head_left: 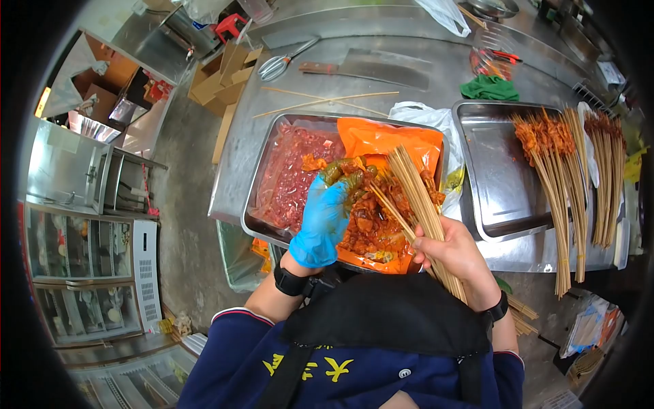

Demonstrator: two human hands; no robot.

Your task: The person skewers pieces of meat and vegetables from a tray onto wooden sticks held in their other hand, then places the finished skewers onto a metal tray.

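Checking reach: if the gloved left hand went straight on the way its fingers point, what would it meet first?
Probably the green pepper pieces at the fingertips of the left hand, with the orange bag beyond; depth is unclear.

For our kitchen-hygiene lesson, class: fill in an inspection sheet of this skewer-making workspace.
Surface: grey stainless steel table.
Job's things: orange plastic bag of marinated meat in rectangular steel tray; bundle of bamboo skewers; loaded meat skewers in second steel tray.
Clutter: steel cleaver, green cloth.
Hands: blue-gloved left hand in the meat, grip unclear; bare right hand grips the bundle.
Cables: nothing seen.
Surroundings: brown cardboard boxes, grey concrete floor.
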